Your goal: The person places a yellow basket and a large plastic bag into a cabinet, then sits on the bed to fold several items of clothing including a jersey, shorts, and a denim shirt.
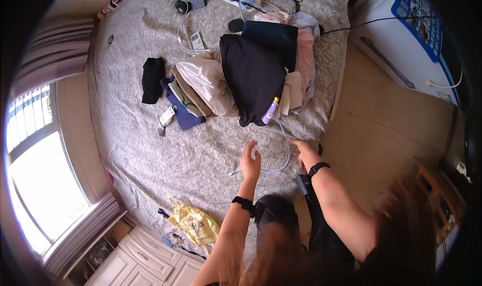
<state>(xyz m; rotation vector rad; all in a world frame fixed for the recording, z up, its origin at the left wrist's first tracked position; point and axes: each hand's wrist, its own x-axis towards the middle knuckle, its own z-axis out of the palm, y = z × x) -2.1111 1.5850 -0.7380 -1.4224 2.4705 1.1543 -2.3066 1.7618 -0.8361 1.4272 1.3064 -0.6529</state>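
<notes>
Near your left hand (249,164), a slim pale-blue cable (289,151) lies loosely curved on the patterned bedspread (201,158), its whitish tip (231,174) leftward, its other visible end by the black cloth (251,75).

A home bedroom, shown by the bed (130,110) with its floral-patterned cover across the centre, the piled clothes (251,75) on it, a gathered curtain (57,55) upper left, and a white panelled cabinet (143,261) lower left.
</notes>
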